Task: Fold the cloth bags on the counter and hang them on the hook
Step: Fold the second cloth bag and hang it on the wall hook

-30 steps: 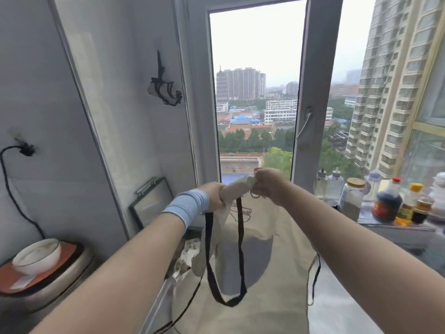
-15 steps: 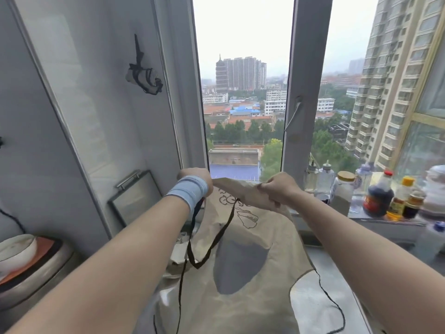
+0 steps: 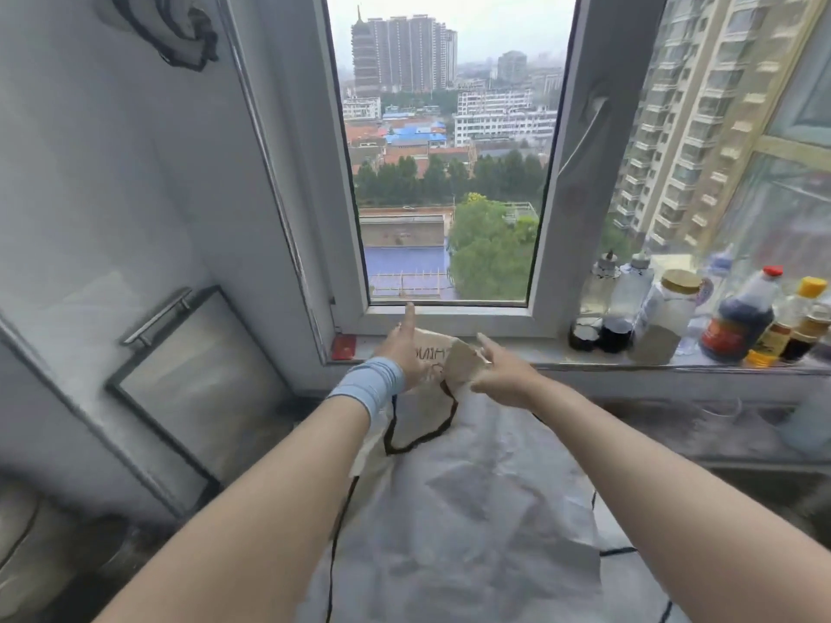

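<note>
Cloth bag [image 3: 472,496] lies spread on the worktop [image 3: 665,433], top end at the window-side edge, with only one corner turned over. Left hand [image 3: 400,355] is spread, thumb up, against the bag; right hand [image 3: 501,373] presses the flap with straight fingers. Folding has barely started and hanging is still to do, though the strapped bundle [image 3: 166,33] on the wall looks like a bag already hung.

Bag [image 3: 472,510]: pale beige cloth, creased, spread on counter [image 3: 665,442], long axis running away from camera. Far end raised off surface, one corner flap turned over toward right. Dark printed lettering on raised part, partly hidden. Black strap [image 3: 418,438] in a loop, dropping from raised end onto cloth. Thin black cord along left edge and past right edge. Raised end between left hand [image 3: 402,357], flat with thumb up, and right hand [image 3: 503,375], fingers extended. Second bag [image 3: 175,29]: rolled, wound in black strap, hanging high on left wall.
</note>
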